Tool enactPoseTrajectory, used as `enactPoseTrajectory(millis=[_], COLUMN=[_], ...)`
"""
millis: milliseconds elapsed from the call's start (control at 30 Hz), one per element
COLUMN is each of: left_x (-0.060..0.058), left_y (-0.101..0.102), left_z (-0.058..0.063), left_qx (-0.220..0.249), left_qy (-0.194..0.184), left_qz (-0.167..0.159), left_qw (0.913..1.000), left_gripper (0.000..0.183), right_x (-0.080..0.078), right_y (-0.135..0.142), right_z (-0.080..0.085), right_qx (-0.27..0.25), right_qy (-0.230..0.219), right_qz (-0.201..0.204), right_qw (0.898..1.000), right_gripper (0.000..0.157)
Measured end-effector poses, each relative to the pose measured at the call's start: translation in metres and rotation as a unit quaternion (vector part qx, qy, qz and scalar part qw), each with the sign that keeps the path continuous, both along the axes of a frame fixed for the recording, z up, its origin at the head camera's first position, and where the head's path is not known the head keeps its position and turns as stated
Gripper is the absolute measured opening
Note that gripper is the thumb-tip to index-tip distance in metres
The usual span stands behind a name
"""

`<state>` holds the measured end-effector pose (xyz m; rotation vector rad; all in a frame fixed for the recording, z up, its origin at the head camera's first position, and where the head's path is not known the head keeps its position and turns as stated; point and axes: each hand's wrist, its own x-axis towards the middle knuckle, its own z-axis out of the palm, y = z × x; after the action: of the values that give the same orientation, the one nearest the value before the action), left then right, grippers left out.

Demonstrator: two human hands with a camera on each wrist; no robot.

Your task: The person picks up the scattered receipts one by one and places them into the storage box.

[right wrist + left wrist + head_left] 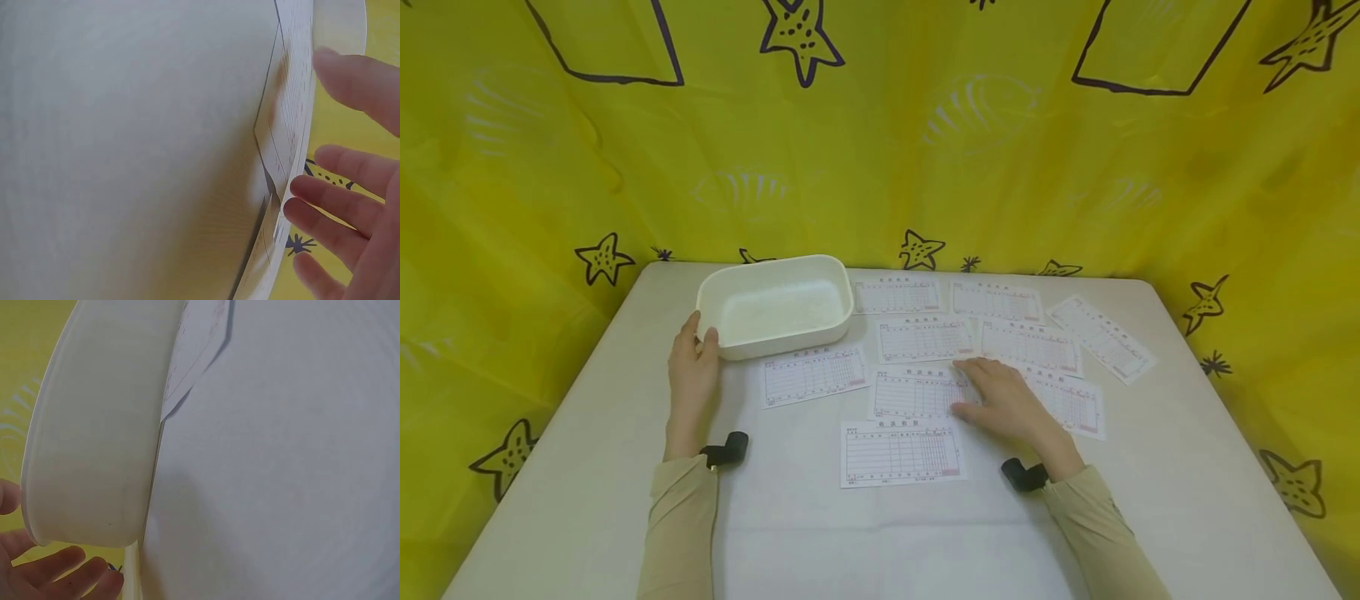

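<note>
Pinching the white tub [778, 315] at its near-left corner is the left hand [694, 367]. The right hand [1003, 404], with fingers spread, is over the paper slips [904, 454].

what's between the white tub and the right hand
The head view shows one printed slip near the tub and, below it, another slip, partly hidden by the right hand.
</note>
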<state>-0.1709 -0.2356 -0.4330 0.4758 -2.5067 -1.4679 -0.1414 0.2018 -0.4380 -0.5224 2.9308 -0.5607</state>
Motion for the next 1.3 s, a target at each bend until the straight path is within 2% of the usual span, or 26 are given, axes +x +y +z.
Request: enactPoseTrajectory(millis=[167, 533, 967, 1100, 1300], left_x=[0.0012, 0.004, 0.0035, 0.0035, 0.0043], left_y=[-0.0003, -0.0005, -0.0004, -0.0014, -0.0015], left_z=[-0.0015, -0.0032, -0.004, -0.0046, -0.0044], left_qx=[0.03, 0.058, 0.065, 0.068, 0.074], left_qy=[-0.001, -0.004, -0.008, -0.008, -0.008], left_qz=[0.003, 0.007, 0.01, 0.009, 0.005], left_qw=[0.9996, 0.9983, 0.9978, 0.9976, 0.9972], left_gripper=[0.058, 0.055, 0.056, 0.055, 0.055], right_x=[0.0005, 0.0001, -0.0046, -0.0072, -0.0084], right_y=[-0.0004, -0.0011, -0.0065, -0.0067, -0.0056], right_z=[0.0002, -0.0003, 0.0034, 0.0027, 0.0047], right_qx=[0.012, 0.024, 0.012, 0.006, -0.006], right_qy=[0.01, 0.028, 0.017, 0.019, 0.008], right_qz=[0.003, 0.017, 0.0, -0.006, -0.021], right_qw=[1.0, 0.999, 1.0, 1.0, 1.0], right_gripper=[0.068, 0.063, 0.067, 0.06, 0.034])
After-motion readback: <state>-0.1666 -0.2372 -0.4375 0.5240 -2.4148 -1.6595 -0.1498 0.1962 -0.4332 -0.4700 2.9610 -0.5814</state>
